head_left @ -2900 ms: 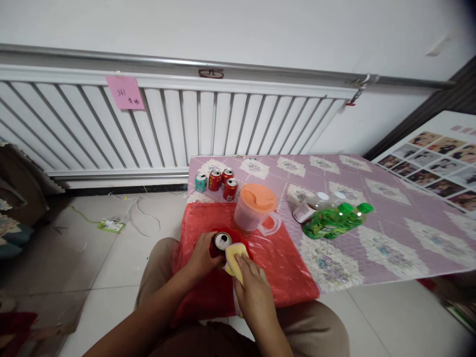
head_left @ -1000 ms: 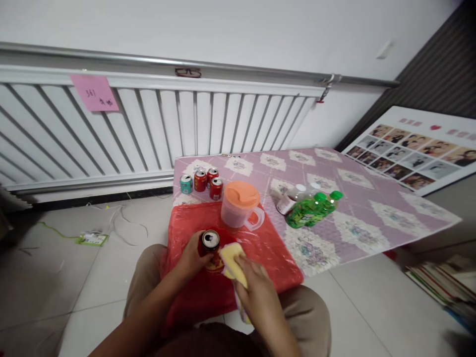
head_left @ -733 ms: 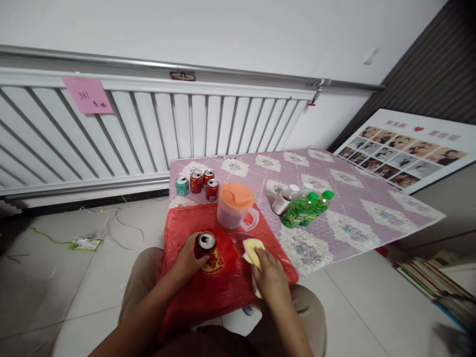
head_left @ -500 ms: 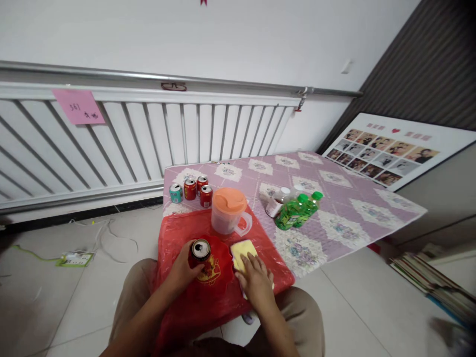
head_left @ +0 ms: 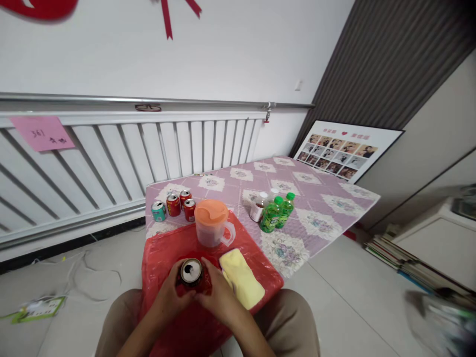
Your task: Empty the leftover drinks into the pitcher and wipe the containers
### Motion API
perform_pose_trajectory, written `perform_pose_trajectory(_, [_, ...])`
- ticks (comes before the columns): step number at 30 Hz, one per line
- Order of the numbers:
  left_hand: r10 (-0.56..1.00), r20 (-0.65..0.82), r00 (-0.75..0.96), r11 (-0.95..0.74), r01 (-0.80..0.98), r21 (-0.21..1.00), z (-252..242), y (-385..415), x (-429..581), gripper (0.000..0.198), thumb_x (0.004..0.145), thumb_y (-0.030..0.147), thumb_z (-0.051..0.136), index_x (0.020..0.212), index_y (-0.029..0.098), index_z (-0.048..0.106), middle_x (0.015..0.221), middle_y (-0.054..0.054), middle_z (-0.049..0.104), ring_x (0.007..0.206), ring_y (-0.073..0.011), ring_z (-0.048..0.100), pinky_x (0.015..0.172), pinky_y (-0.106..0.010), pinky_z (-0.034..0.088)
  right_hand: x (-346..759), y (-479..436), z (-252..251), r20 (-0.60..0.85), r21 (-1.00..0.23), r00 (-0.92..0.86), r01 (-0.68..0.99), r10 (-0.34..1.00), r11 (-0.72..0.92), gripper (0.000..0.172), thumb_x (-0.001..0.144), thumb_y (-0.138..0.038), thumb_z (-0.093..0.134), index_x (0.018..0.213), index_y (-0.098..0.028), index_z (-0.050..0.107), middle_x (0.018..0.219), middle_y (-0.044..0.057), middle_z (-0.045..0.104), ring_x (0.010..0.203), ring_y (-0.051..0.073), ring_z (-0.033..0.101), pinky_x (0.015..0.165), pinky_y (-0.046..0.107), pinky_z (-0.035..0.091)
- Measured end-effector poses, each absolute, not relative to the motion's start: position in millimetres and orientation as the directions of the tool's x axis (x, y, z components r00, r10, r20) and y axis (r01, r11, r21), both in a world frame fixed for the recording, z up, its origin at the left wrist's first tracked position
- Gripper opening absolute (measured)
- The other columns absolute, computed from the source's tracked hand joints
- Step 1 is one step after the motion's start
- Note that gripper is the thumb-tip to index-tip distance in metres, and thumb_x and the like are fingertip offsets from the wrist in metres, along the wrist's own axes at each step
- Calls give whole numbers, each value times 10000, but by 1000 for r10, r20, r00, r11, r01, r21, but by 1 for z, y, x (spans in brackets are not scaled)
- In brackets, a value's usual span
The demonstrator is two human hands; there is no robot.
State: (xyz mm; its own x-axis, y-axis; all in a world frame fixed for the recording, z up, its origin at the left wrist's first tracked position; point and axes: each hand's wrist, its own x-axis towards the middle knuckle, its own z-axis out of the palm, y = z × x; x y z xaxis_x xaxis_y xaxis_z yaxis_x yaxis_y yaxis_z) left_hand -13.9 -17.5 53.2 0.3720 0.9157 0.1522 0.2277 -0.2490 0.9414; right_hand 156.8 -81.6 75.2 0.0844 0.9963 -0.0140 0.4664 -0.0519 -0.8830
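An opened drink can (head_left: 191, 272) stands upright between my two hands, its dark-rimmed top facing me. My left hand (head_left: 171, 292) curls round its left side. From the right, my right hand (head_left: 213, 292) wraps the other side, and the thumbs nearly meet in front. Below lies red plastic sheeting (head_left: 159, 253); a red dish under the can is mostly hidden. A folded yellow cloth (head_left: 241, 277) rests just right of my right hand. Behind the can sits a clear plastic pitcher (head_left: 208, 232) with an orange lid and a handle on its right.
Several small cans (head_left: 173, 205), red ones and a teal one, stand at the back left. Green-capped bottles (head_left: 271, 215) and white-capped bottles (head_left: 257, 210) are grouped to the right on the patterned tablecloth (head_left: 320, 223). A white radiator (head_left: 193, 144) runs behind the table.
My right hand has left the yellow cloth and moved left onto the can. My left hand stays on the can. The camera view has swung right and tilted up.
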Motion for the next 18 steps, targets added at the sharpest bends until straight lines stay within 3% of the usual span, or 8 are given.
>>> perform_pose_trajectory(7, [877, 114, 467, -231, 201, 952, 57, -23, -19, 641, 590, 159, 672, 1222, 188, 569, 1272, -120, 668, 1221, -319, 617, 1079, -470, 492, 156, -86, 99, 19, -944, -14, 329, 1000, 23, 755, 605, -158, 769, 1328, -249, 571, 1357, 83, 630, 1251, 271, 578, 1085, 429, 411])
perform_pose_trajectory(12, [855, 83, 512, -179, 142, 974, 49, -24, -16, 790, 627, 306, 781, 1353, 195, 491, 1414, -162, 568, 1302, -342, 556, 1079, -463, 496, 165, -94, 103, 27, -947, 48, 320, 998, 10, 685, 593, -191, 801, 1249, -266, 619, 1225, 44, 697, 1132, 258, 640, 1003, 405, 471])
perform_pose_trajectory(14, [876, 82, 475, -172, 150, 974, 47, -20, -18, 811, 654, 373, 796, 1380, 211, 472, 1458, -157, 529, 1327, -334, 533, 1078, -452, 495, 173, -97, 102, 31, -950, 83, 311, 996, 3, 693, 587, -194, 803, 1251, -253, 612, 1236, 54, 687, 1138, 261, 635, 1009, 412, 470])
perform_pose_trajectory(18, [973, 37, 228, -96, 254, 962, 37, -6, -34, 577, 783, 502, 663, 1271, 212, 561, 1367, -124, 617, 1277, -306, 583, 1029, -444, 525, 203, -102, 101, 41, -956, 183, 293, 982, -14, 727, 603, -140, 748, 1303, -206, 563, 1300, 95, 652, 1218, 272, 593, 1076, 446, 421])
